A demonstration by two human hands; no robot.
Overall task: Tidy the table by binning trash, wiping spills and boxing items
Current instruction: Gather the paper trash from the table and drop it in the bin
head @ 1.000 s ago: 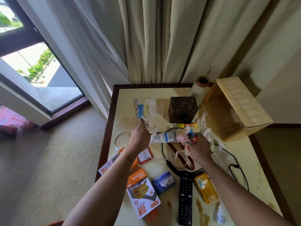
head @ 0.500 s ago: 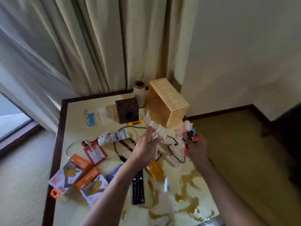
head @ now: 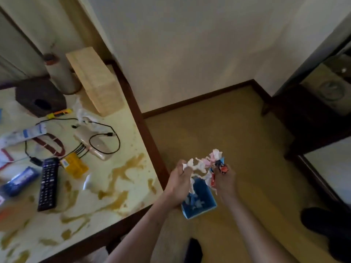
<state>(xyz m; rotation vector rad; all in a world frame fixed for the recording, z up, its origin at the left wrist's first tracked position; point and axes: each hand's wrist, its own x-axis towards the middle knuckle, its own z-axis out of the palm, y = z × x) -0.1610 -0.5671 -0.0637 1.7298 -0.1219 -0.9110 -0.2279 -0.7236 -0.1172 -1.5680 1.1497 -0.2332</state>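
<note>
Both hands are right over the blue bin, which sits on the carpet just off the table's near right corner, white scraps already lying inside it. The left hand is curled tight round a wad of crumpled white tissue. The right hand pinches pink-and-white tissue together with red and blue wrappers. Nothing is released yet, so this load of trash looks a moment from going in.

Plenty is left up on the table. One more crumpled tissue lies by the wooden box, which stands at the far right edge. The brown spill spreads wide across the near right part of the top, unwiped, with splashes running toward the near edge. None of the boxing looks done: the black remote, the yellow packet, the looped black cable, the white tube and a blue packet all lie loose toward the middle and left. I'd call it early: binning is under way, while wiping and boxing are not yet started.
</note>
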